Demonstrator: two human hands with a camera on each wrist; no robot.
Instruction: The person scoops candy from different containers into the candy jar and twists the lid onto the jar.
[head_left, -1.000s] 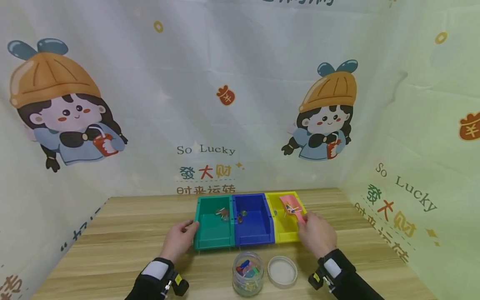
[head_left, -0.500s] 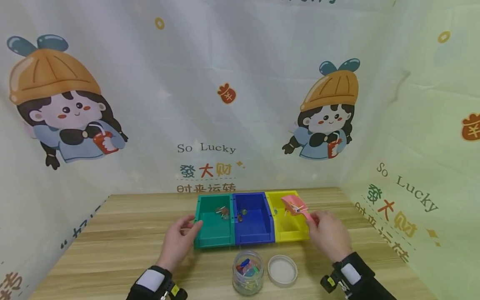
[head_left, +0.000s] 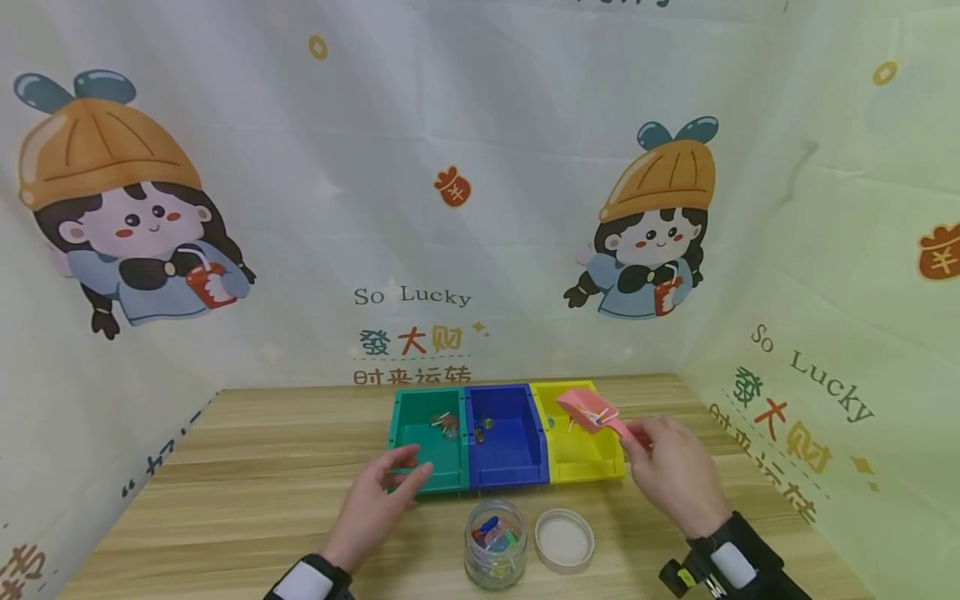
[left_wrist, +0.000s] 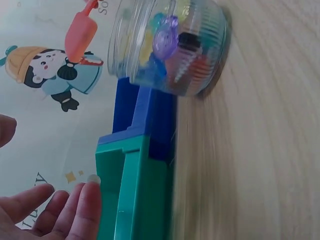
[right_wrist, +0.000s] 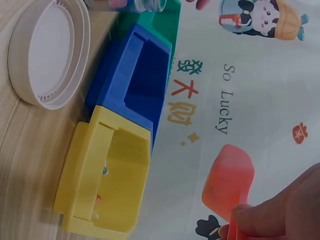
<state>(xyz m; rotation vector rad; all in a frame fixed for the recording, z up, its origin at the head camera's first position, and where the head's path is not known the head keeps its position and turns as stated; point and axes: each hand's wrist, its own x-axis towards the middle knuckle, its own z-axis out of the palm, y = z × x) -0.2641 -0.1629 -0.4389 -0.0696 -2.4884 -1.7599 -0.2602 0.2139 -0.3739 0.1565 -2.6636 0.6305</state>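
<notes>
My right hand (head_left: 675, 475) pinches the handle of a pink scoop (head_left: 588, 408), which hangs tilted above the yellow bin (head_left: 600, 471). Several thin pale sticks lie in the scoop; what they are I cannot tell. In the right wrist view the thumb presses on the scoop's handle (right_wrist: 239, 227), and tiny coloured beads or pin heads show inside the yellow bin. Fingers apart and holding nothing, my left hand (head_left: 378, 500) hovers by the front left of the green bin (head_left: 411, 417). Small metallic pieces (head_left: 446, 425) lie in that bin.
A blue bin (head_left: 510, 471) with a few small pieces joins the green and yellow ones. In front stand an uncovered glass jar (head_left: 495, 571) of colourful small items and its white lid (head_left: 565, 540). A printed cloth (head_left: 517, 250) rises behind the wooden table (head_left: 247, 467).
My left hand has left the green bin's side edge and moved right and toward its front. The right hand has drawn back to the right with the scoop, whose bowl now tilts leftward.
</notes>
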